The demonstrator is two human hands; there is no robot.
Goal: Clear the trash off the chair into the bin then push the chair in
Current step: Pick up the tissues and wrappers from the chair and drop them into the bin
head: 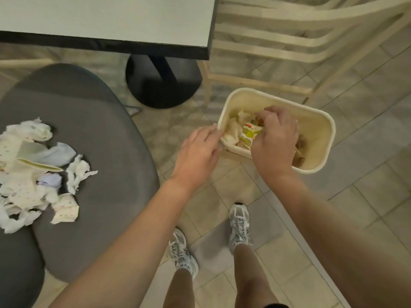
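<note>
We note the cream bin [320, 138] sitting on the tiled floor [367, 196] at centre right of the frame, its rim a rounded rectangle. Inside it we see crumpled paper and a small packet [248, 134] printed with yellow-green fruit and a red mark.

Our right hand [274, 138] is over the bin's opening, back of the hand toward the camera, fingers curled down toward the packet and paper. We cannot tell whether the fingertips pinch anything, since the hand covers them.

Our left hand [198, 152] is just left of the bin, fingers nearly straight and close together, the fingertips touching the bin's left rim. It holds nothing.

At the left of the frame we see the grey upholstered chair [106, 138], its seat well apart from the bin. A heap of trash [33, 172] lies on the left part of the seat: white crumpled tissues, dotted paper wrappers, a pale flat card piece and a bluish scrap.

At the upper left is a table [111, 16] with a pale top and dark edge, on a black pedestal base [162, 85]. A light wooden chair frame [289, 41] fills the upper right. Our two white sneakers [239, 225] stand on the tiles at lower centre.
</note>
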